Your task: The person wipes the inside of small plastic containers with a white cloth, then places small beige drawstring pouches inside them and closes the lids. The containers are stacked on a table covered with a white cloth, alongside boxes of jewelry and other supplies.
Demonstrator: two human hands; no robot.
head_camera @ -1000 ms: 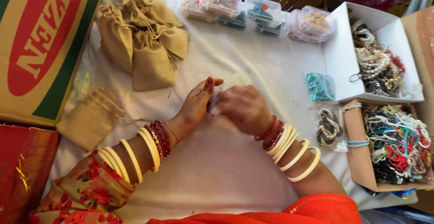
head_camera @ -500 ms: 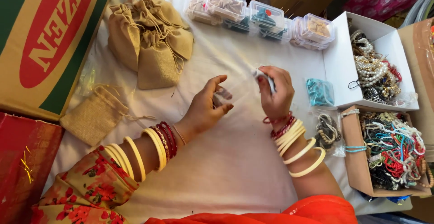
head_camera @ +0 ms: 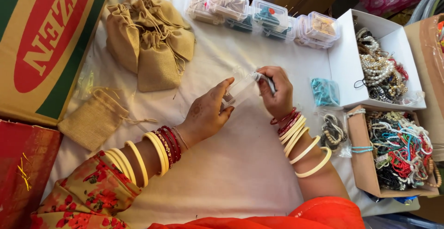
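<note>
Worktop (head_camera: 240, 173): covered in a white cloth, it carries everything you have laid out.
Printed carton (head_camera: 46, 39): at your far left, overlapping the cloth's edge.
Bead boxes: the white open box (head_camera: 370, 39) of pearl strands sits above the brown box (head_camera: 365, 164) of mixed coloured beads, both at your right.
Jute pouches (head_camera: 148, 39): heaped at the top left, with one flat jute pouch (head_camera: 92, 120) lying apart, nearer you.
Clear lidded tubs (head_camera: 268, 14): in a row along the far edge.
Teal bead packet (head_camera: 323, 92): just beside the white box, unmoved.
Clear plastic sleeve (head_camera: 240, 90): held just above the cloth in mid-worktop, stretched between your two hands.
Left hand (head_camera: 206, 113): fingers (head_camera: 226, 88) pinched shut on the sleeve's near end.
Right hand (head_camera: 277, 90): closed on the far end, with a small white-and-dark piece in the same grip (too small to identify).
Change: a second ago your hands met over something tiny; now they have drawn apart and the sleeve is pulled out to its full length, so the work looks to have moved from gripping to opening or straightening it.
</note>
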